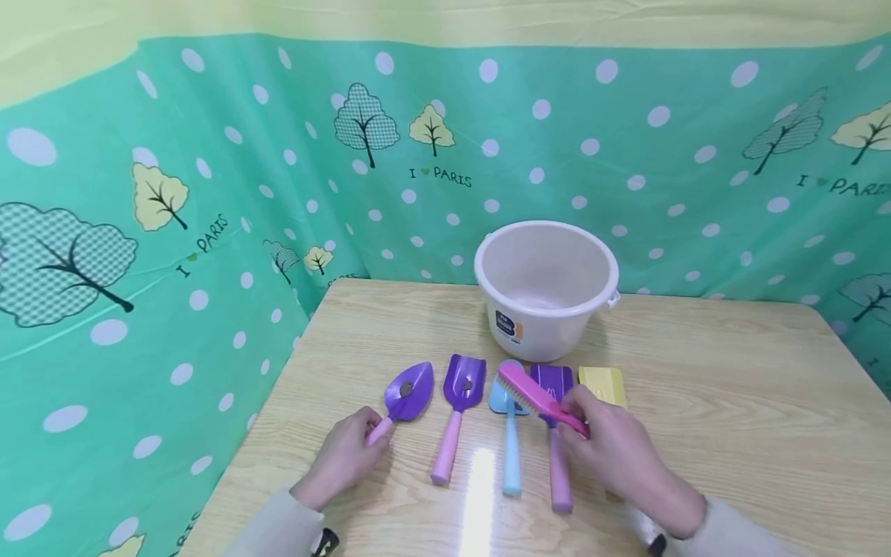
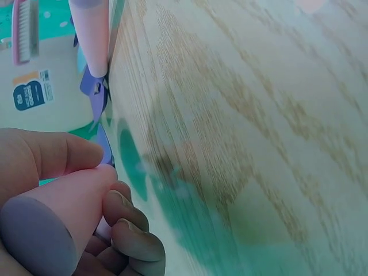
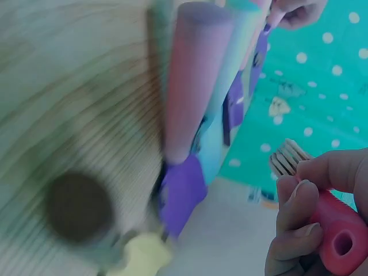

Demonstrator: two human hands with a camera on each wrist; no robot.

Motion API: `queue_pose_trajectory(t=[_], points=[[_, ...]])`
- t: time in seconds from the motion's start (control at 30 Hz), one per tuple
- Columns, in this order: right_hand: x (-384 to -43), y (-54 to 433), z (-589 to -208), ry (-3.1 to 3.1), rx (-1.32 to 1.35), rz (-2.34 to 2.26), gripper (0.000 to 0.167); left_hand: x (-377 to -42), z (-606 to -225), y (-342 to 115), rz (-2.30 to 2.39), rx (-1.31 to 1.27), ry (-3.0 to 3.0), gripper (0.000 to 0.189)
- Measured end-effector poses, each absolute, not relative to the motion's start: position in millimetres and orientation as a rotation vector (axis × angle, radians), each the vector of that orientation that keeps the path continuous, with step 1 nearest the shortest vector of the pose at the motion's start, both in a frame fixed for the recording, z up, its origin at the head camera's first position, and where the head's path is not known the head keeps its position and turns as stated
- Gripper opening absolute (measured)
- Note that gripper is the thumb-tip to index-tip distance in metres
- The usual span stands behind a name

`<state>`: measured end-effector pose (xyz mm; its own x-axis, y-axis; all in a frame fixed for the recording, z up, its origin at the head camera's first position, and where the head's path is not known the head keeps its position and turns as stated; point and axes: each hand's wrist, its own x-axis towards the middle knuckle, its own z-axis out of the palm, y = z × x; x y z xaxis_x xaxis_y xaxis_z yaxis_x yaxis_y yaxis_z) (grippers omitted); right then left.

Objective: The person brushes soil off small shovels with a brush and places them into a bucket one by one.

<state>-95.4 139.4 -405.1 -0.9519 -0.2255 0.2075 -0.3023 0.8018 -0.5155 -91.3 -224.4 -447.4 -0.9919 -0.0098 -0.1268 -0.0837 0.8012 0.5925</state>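
Observation:
My left hand (image 1: 348, 449) grips the pink handle (image 2: 69, 224) of a purple pointed trowel (image 1: 409, 393) at the left end of a row of tools. In my right hand (image 1: 623, 445) is a pink brush (image 1: 532, 391) with pale bristles, held by its handle above the row. The brush overlaps a light blue shovel (image 1: 511, 456) and a purple shovel (image 1: 560, 472) in the head view. Between the hands lies another purple scoop (image 1: 464, 379) with a pink handle. Part of a yellow shovel (image 1: 603, 383) is hidden behind my right hand.
A white bucket (image 1: 546, 333) with a label stands behind the tools on the wooden table (image 1: 731, 402). Green dotted cloth (image 1: 543, 147) with printed trees hangs at the back and left of the table.

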Motion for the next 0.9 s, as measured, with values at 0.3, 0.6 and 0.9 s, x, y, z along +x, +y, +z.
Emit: queue_pose_trajectory(t=[0.3,0.6,0.9], points=[[-105.5,99.5,-400.2,-2.944,0.463,0.951,0.024,-90.0,-446.3,-225.2,0.953,-0.064,2.873,0.022],[-111.2,70.6,-407.1,-2.913,0.599,0.979,0.023,-88.8,-445.8,-227.1,0.927,-0.064,2.876,0.022],[-118.7,46.2,-411.9,-2.844,0.810,1.032,0.024,-89.6,-442.9,-225.8,0.916,-0.044,2.890,0.020]])
